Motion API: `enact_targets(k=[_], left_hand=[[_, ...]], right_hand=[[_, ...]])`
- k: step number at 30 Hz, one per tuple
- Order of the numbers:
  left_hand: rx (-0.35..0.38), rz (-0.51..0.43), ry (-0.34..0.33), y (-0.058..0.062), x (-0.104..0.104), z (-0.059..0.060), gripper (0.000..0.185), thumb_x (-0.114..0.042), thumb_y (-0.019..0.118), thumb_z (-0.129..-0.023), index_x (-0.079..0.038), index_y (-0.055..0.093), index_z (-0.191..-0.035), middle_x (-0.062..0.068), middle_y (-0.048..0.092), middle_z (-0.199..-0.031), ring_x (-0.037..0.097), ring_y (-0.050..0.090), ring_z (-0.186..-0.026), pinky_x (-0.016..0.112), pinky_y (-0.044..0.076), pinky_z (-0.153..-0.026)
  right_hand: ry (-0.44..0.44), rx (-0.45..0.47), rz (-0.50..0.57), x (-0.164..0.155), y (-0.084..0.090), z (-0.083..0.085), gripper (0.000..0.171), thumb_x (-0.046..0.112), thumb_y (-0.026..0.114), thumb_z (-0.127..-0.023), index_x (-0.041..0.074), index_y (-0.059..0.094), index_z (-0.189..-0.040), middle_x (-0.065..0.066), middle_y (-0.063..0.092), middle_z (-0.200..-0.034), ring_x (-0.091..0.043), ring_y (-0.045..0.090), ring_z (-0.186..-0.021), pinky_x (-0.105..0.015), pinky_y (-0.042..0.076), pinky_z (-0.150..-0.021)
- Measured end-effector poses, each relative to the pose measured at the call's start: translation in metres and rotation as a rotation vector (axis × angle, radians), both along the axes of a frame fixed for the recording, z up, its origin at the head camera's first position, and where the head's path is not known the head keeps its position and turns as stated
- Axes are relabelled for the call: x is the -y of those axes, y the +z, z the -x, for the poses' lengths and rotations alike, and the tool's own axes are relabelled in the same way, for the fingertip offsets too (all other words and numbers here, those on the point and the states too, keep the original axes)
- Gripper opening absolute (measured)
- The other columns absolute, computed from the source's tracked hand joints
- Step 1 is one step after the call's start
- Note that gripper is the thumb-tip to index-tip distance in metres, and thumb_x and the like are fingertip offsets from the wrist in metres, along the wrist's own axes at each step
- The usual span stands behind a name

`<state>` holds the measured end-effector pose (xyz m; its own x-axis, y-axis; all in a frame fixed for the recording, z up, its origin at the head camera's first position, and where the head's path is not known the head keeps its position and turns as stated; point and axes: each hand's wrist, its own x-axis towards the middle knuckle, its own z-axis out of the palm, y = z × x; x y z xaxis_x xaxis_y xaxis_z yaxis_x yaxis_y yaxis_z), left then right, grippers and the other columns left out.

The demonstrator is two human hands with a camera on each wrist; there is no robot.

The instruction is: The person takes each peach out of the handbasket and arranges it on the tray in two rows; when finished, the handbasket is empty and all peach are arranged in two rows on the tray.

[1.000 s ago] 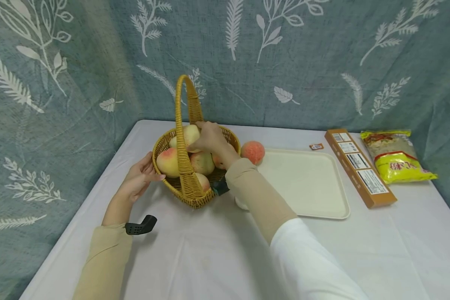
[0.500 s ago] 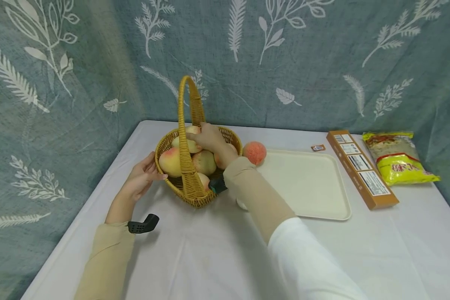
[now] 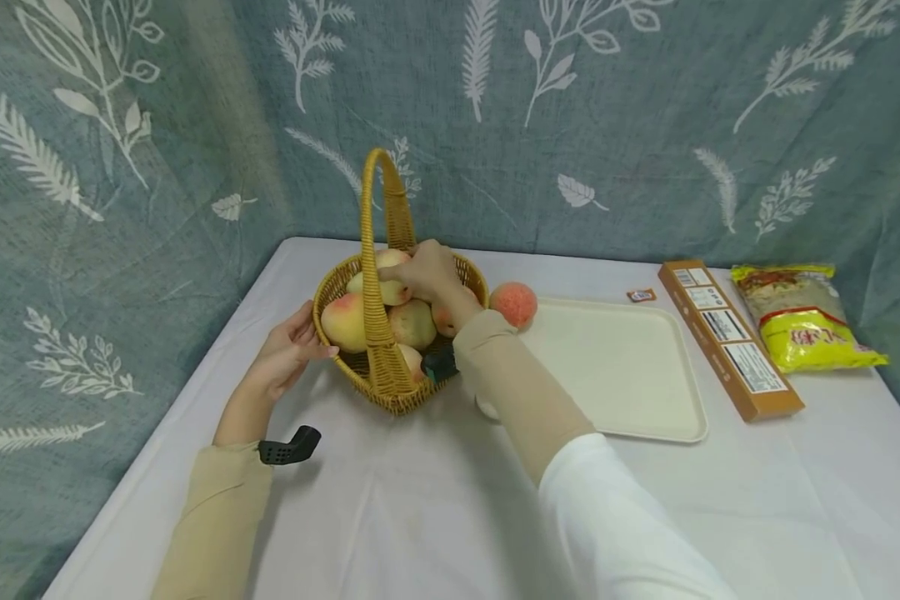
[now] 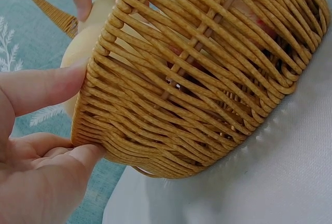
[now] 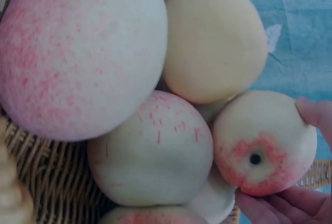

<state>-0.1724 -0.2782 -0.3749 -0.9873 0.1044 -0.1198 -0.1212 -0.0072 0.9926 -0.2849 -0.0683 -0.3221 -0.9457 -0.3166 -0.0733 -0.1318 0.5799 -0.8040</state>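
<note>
The left hand [image 3: 288, 348] holds the edge of the basket [image 3: 396, 405], with its thumb and fingers on two spots along it. The right hand [image 3: 432, 271] reaches in on the right side of the handle [image 3: 377, 329] and pinches a peach [image 5: 246, 117], thumb on one side and fingers on the other. That peach is in the back part of the basket, with other peaches [image 3: 412, 323] around it. It is hard to tell if it sits on them or hangs just over them.

The step in hand looks like placing or picking up this peach; which one does not show. If it goes down, the fingers need to let go softly so it does not roll. If it comes out, it needs to miss the handle. Both ways, the left hand should keep the basket steady.

A red ball [image 3: 513, 305] lies just beside the basket, near the tray [image 3: 607, 367]
</note>
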Motion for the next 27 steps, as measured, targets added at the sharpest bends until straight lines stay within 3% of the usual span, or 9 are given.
enact_targets(k=[2, 5, 8, 11, 15, 22, 27], left_hand=[[0.002, -0.007, 0.003, 0.0, 0.0, 0.0, 0.096, 0.018, 0.053, -0.085, 0.0, -0.015, -0.151, 0.016, -0.012, -0.16, 0.027, -0.004, -0.147, 0.028, 0.014, -0.117], [0.004, -0.016, 0.007, 0.0, -0.001, 0.0, 0.096, 0.019, 0.051, -0.085, 0.001, -0.015, -0.151, 0.016, -0.013, -0.16, 0.027, -0.004, -0.147, 0.028, 0.014, -0.117], [0.004, -0.019, 0.0, -0.001, -0.001, 0.001, 0.096, 0.02, 0.051, -0.085, 0.001, -0.016, -0.151, 0.016, -0.014, -0.16, 0.027, -0.005, -0.147, 0.027, 0.014, -0.116], [0.003, -0.017, -0.004, -0.002, 0.0, 0.003, 0.096, 0.019, 0.052, -0.085, 0.0, -0.016, -0.151, 0.016, -0.013, -0.16, 0.027, -0.004, -0.147, 0.027, 0.014, -0.117], [-0.001, -0.014, -0.005, -0.002, -0.001, 0.004, 0.096, 0.018, 0.052, -0.085, 0.0, -0.016, -0.15, 0.017, -0.013, -0.159, 0.027, -0.004, -0.147, 0.027, 0.013, -0.117], [-0.007, -0.024, -0.019, -0.003, -0.002, 0.004, 0.096, 0.018, 0.052, -0.085, -0.001, -0.016, -0.151, 0.016, -0.014, -0.159, 0.027, -0.005, -0.147, 0.028, 0.012, -0.117], [-0.008, -0.029, -0.018, -0.005, -0.001, 0.005, 0.096, 0.018, 0.052, -0.085, -0.001, -0.016, -0.151, 0.016, -0.015, -0.159, 0.026, -0.006, -0.147, 0.027, 0.012, -0.117]], right_hand=[[0.015, 0.001, 0.008, -0.004, 0.003, -0.001, 0.032, 0.034, 0.076, -0.083, 0.008, 0.064, -0.069, -0.005, 0.053, -0.047, -0.017, 0.048, -0.041, -0.026, 0.043, -0.043], [0.053, 0.001, 0.025, -0.009, 0.004, -0.002, 0.03, 0.033, 0.078, -0.081, 0.004, 0.073, -0.089, -0.011, 0.067, -0.062, -0.027, 0.064, -0.059, -0.032, 0.055, -0.056], [0.107, -0.033, 0.01, -0.014, 0.001, -0.002, 0.041, 0.033, 0.077, -0.082, 0.003, 0.071, -0.111, -0.01, 0.071, -0.078, -0.026, 0.067, -0.072, -0.031, 0.056, -0.064], [0.143, -0.088, 0.026, -0.021, -0.002, -0.002, 0.049, 0.032, 0.076, -0.082, 0.005, 0.067, -0.122, -0.007, 0.072, -0.09, -0.019, 0.066, -0.077, -0.027, 0.055, -0.065], [0.147, -0.14, 0.135, -0.037, -0.006, -0.001, 0.051, 0.028, 0.078, -0.081, 0.006, 0.065, -0.125, -0.008, 0.071, -0.101, -0.017, 0.066, -0.084, -0.026, 0.055, -0.07], [0.106, -0.108, 0.377, -0.074, -0.013, -0.004, 0.061, 0.018, 0.082, -0.079, 0.006, 0.059, -0.134, -0.009, 0.066, -0.122, -0.017, 0.065, -0.103, -0.027, 0.055, -0.084], [0.106, -0.122, 0.428, -0.108, -0.018, -0.009, 0.064, 0.011, 0.08, -0.08, 0.002, 0.053, -0.138, -0.014, 0.06, -0.132, -0.022, 0.061, -0.114, -0.03, 0.053, -0.091]])
